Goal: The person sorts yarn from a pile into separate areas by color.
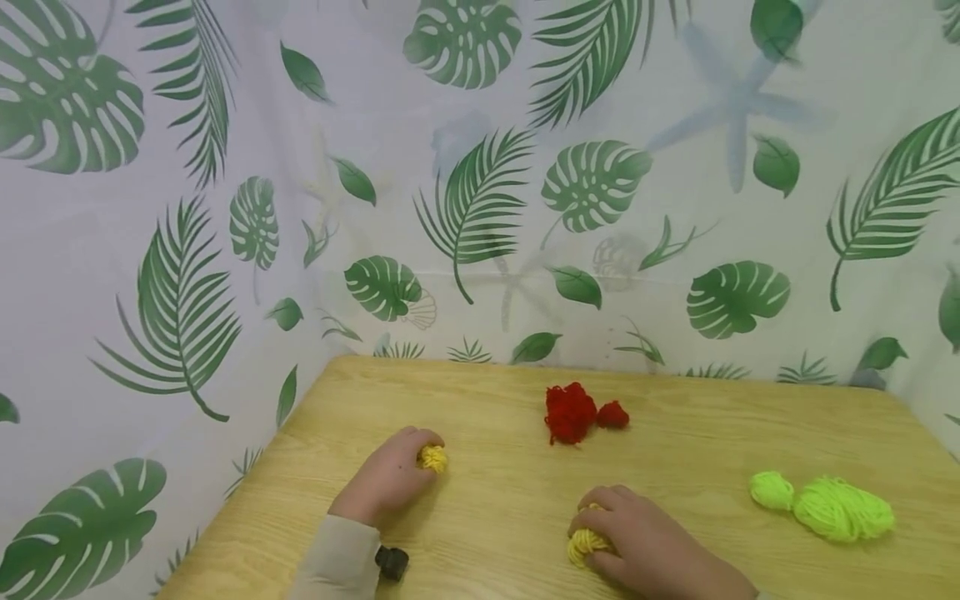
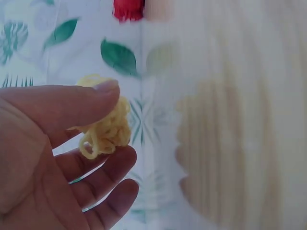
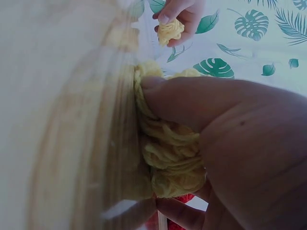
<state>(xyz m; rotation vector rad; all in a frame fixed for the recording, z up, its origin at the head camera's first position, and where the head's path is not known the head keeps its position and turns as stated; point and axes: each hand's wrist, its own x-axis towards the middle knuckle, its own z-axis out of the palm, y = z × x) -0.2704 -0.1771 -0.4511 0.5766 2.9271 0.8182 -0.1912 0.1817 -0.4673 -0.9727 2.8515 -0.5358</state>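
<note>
My left hand pinches a small yellow yarn ball between thumb and fingers over the left part of the table. In the left wrist view loose loops of this small ball stick out below the thumb. Nearer the front, my right hand grips a larger yellow yarn bundle. The right wrist view shows the larger bundle at the tabletop, with the thumb across its upper part and fingers partly hidden behind it. The two yellow pieces are apart in the head view.
A red yarn bundle and a smaller red ball lie side by side toward the back of the wooden table. At the right lie a neon yellow-green ball and bundle. Leaf-printed cloth lines the back and left.
</note>
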